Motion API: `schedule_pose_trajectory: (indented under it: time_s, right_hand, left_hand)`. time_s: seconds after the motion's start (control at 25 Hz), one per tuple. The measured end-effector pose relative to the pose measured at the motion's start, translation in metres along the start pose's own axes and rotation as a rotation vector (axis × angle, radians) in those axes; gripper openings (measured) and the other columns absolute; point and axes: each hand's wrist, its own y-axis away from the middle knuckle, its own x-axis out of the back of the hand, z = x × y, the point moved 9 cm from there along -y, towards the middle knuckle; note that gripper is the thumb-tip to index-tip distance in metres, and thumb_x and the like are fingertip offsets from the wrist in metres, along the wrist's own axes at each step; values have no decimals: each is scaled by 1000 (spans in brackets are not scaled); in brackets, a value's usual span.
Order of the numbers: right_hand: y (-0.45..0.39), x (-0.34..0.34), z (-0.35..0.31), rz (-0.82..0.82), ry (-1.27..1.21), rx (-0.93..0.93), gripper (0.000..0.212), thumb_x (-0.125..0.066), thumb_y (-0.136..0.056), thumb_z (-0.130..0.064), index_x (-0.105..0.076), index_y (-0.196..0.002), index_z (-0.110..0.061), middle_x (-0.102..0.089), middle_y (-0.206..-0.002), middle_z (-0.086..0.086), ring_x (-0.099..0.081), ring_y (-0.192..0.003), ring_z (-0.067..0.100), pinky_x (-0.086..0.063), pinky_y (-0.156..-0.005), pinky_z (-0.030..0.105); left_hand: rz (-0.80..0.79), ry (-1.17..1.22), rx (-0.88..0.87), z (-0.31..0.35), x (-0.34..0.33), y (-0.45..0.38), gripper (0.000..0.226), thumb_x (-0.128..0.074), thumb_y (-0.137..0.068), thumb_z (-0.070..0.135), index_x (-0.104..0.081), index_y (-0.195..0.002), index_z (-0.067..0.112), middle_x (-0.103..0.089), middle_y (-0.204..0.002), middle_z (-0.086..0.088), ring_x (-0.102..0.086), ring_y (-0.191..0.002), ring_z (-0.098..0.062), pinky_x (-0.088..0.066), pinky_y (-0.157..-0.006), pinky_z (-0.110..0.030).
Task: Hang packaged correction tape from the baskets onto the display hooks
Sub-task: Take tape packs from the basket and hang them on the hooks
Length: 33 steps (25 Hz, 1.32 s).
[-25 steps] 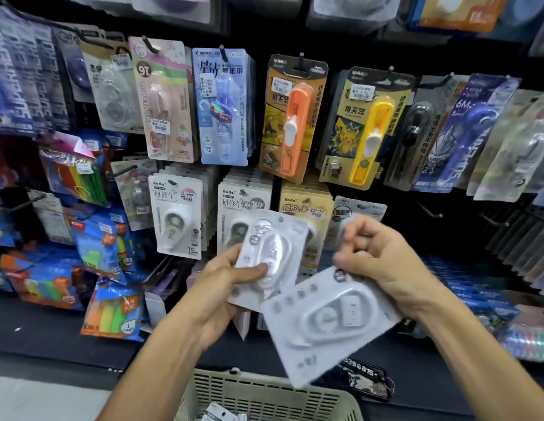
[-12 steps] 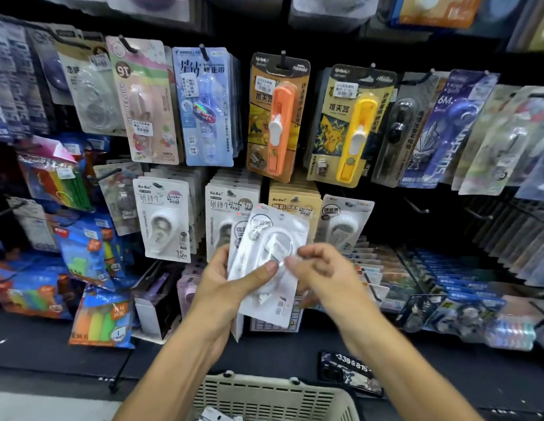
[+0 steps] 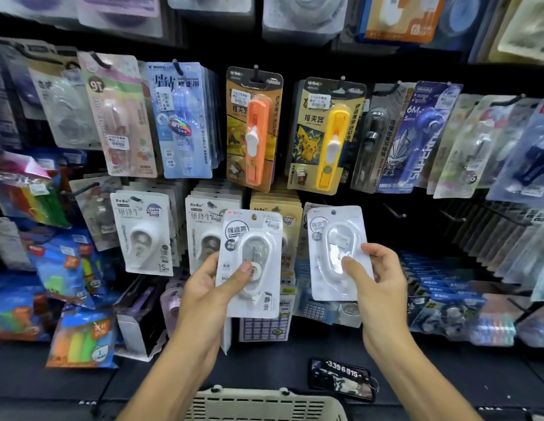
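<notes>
Below packed hooks [image 3: 255,69] — basket [image 3: 264,404]; contents unseen.

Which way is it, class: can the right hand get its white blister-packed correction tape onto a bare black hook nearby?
Probably yes. The right hand holds its white correction tape pack upright, and a bare black hook juts out just up-right, nothing between.

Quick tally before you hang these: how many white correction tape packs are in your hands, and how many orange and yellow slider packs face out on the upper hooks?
White correction tape packs in hand: 2, one in the left hand, one in the right hand
Orange slider pack: 1
Yellow slider pack: 1
Total: 4
</notes>
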Motion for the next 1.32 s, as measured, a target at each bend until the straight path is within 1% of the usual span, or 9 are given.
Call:
schedule_pose_trajectory:
  time_s: [0.08, 0.24, 0.36, 0.48, 0.6, 0.76, 0.92, 1.08, 1.32]
  right_hand:
    - [-5, 5, 3, 2, 150, -10, 18, -72, -91, -30, -61, -96, -43, -63, -119, -10, -67, -94, 19, -59, -66, 42]
    - [-9, -3, 17, -60, 298, -100, 14, -66, -95, -36, -57, -102, -45, -55, -125, -15, -67, -97, 31, -57, -84, 56]
    - [0, -15, 14, -154, 499, -21, 36, -64, -96, -38, -49, -128, -45, -42, -141, -16, -52, -123, 8, -52, -94, 29]
    - [23, -49, 14, -419, 57, -69, 38, -75, -87, -31, -48, -114, -40, -69, -118, -12, -71, -97, 7, -56, -68, 19]
    - [15, -53, 10, -374, -17, -19, 41, -76, -85, -13, -51, -110, -34, -74, -112, -3, -75, -92, 20, -59, -68, 27]
    - [-11, -12, 4, -85, 31, -36, 40, -73, -91, -13, -58, -106, -47, -69, -119, -11, -68, -106, 11, -59, -79, 31]
    - [-17, -3, 0, -34, 120, -14, 40, -69, -93, -21, -56, -101, -58, -60, -131, -11, -62, -115, 22, -57, -83, 45]
    - [-14, -8, -4, -73, 205, 41, 36, -67, -94, -27, -55, -113, -55, -57, -138, -10, -53, -130, 17, -50, -103, 48]
    - [-38, -25, 15, -96, 397, -69, 54, -66, -96, -13, -46, -139, -39, -47, -147, -1, -67, -103, 20, -61, -79, 41]
  left_hand:
    - [2, -26, -10, 2, 0, -1, 60, -83, -62, 38, -70, -119, 22, -77, -114, -2, -73, -108, -21, -48, -105, -50]
    - [-20, -128, -19, 0, -9, 0, 64, -85, -72, 55, -65, -127, 29, -73, -126, 6, -66, -121, -17, -41, -113, -50]
    - [-84, -192, -44, -5, -23, -1, 42, -75, -78, 55, -67, -116, 41, -74, -122, 10, -69, -113, -12, -48, -105, -43]
    - [-193, -305, -46, -12, -49, -5, 16, -70, -88, 50, -67, -104, 49, -76, -113, 13, -71, -106, -9, -56, -88, -27]
    - [-279, -539, -80, -13, -71, -13, 10, -61, -97, 46, -64, -105, 51, -72, -115, 18, -67, -105, 1, -52, -87, -22]
    - [-154, -1147, -309, 5, -59, -32, 49, -60, -97, 37, -44, -144, 38, -34, -154, 19, -32, -142, -6, -30, -121, -39]
    - [-141, -1506, -372, 4, -43, -42, 75, -51, -99, 44, -8, -161, 35, 9, -169, 14, 3, -156, -12, -6, -126, -43]
    - [-148, -1649, -406, -8, -34, -45, 82, -45, -100, 46, 8, -160, 35, 20, -168, 11, 8, -157, -17, -3, -127, -44]
    - [-165, -1584, -525, -8, -42, -38, 82, -49, -98, 38, 5, -160, 36, 18, -166, 12, 5, -157, -18, 7, -123, -42]
